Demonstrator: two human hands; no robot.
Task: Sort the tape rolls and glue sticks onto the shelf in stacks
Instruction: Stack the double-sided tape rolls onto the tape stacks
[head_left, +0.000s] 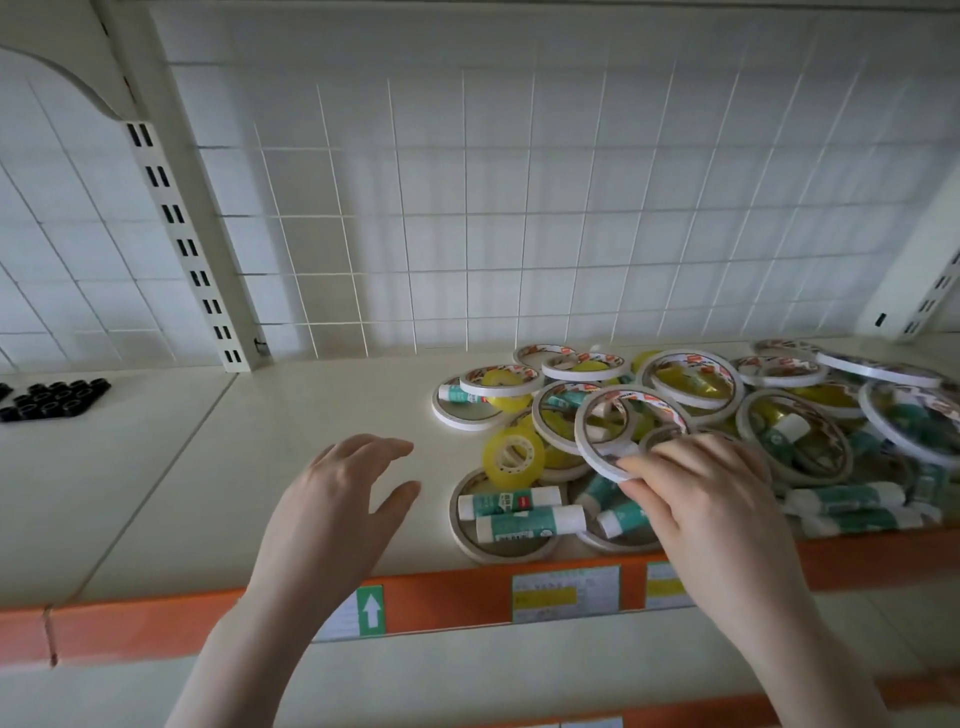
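A jumbled pile of white tape rolls (691, 384), small yellow tape rolls (513, 453) and green-and-white glue sticks (509, 503) covers the right half of the cream shelf (291, 447). My right hand (711, 499) pinches the near rim of a large thin white tape roll (592, 421), which is tilted up above the pile. My left hand (343, 499) hovers over the bare shelf just left of the pile, fingers spread and relaxed, holding nothing.
A white wire-grid back panel (467, 208) rises behind the shelf. Slotted uprights (182, 244) stand at left and right. Small black items (54, 399) sit at far left. An orange front edge (447, 597) carries price labels (565, 593). A lower shelf shows beneath.
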